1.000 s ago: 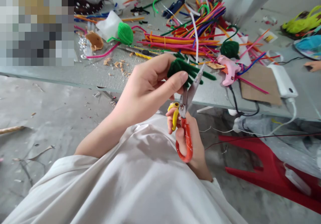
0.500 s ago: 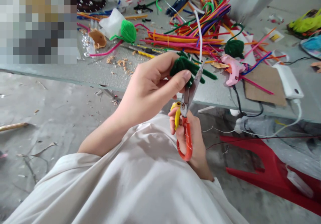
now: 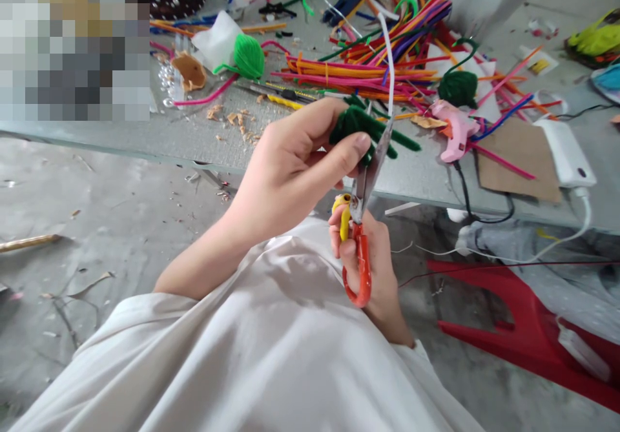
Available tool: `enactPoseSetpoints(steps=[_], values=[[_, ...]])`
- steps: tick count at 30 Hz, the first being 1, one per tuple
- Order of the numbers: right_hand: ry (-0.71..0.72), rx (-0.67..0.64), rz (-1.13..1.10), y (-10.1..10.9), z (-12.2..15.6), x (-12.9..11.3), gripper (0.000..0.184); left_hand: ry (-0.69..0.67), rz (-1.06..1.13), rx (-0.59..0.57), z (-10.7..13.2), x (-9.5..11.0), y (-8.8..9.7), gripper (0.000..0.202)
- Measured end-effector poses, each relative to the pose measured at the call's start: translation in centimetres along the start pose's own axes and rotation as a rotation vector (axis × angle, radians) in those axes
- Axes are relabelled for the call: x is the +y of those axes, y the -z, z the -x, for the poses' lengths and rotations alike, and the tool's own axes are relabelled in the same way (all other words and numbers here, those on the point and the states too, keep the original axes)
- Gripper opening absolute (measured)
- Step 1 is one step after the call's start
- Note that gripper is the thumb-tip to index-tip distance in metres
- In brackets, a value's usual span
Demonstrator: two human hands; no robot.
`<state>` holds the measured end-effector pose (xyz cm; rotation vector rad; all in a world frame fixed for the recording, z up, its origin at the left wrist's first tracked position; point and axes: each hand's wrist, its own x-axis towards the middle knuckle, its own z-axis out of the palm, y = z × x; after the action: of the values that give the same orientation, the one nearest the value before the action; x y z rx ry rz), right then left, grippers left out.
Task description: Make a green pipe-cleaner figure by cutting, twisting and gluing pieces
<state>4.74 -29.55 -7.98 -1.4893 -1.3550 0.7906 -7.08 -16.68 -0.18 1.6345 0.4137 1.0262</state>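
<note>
Dark green pipe cleaners are bunched between the thumb and fingers of my left hand, their loose ends sticking out to the right. My right hand, lower down, grips scissors with one red handle and one yellow part near the pivot. The scissors point upward, and their blades lie across the green strands just right of my left thumb. Part of the rear blade is hidden behind the strands. A white pipe cleaner rises behind the blade tips.
On the grey table lie bundled coloured pipe cleaners, a bright green wound piece, a dark green one, yellow cutters, a pink glue gun, cardboard and a white power strip. A red chair stands lower right.
The scissor blades look slightly closer together around the green strands. My right hand has shifted up a little, while my left keeps its grip. The view has moved slightly.
</note>
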Motion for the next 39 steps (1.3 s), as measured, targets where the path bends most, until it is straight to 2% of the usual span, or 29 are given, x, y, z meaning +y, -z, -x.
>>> enactPoseSetpoints(steps=[3,7,12,18,23,27,39], values=[[-0.010,0.024,-0.061,-0.1,-0.1,-0.1,0.036,-0.007,-0.018,0.005,0.0,-0.1,0.0,0.028],[-0.005,0.043,-0.034,-0.1,-0.2,-0.3,0.036,-0.045,-0.022,-0.009,-0.3,-0.8,0.0,0.029],[0.051,-0.003,-0.026,-0.1,-0.6,-0.2,0.032,-0.117,0.049,-0.015,-0.4,-1.4,0.0,0.023],[0.018,-0.033,-0.002,0.0,-0.8,0.3,0.029,-0.015,-0.018,-0.003,-0.1,-0.7,0.2,0.029],[0.047,0.001,-0.011,0.0,-0.9,-0.2,0.020,-0.082,-0.028,0.016,0.1,-0.8,0.1,0.025],[0.040,0.002,-0.028,-0.1,-0.9,-0.3,0.019,-0.017,-0.070,0.025,0.3,-0.6,0.2,0.027],[0.007,-0.001,-0.088,-0.4,-1.0,0.7,0.016,-0.029,-0.047,0.022,0.1,-0.8,0.1,0.026]])
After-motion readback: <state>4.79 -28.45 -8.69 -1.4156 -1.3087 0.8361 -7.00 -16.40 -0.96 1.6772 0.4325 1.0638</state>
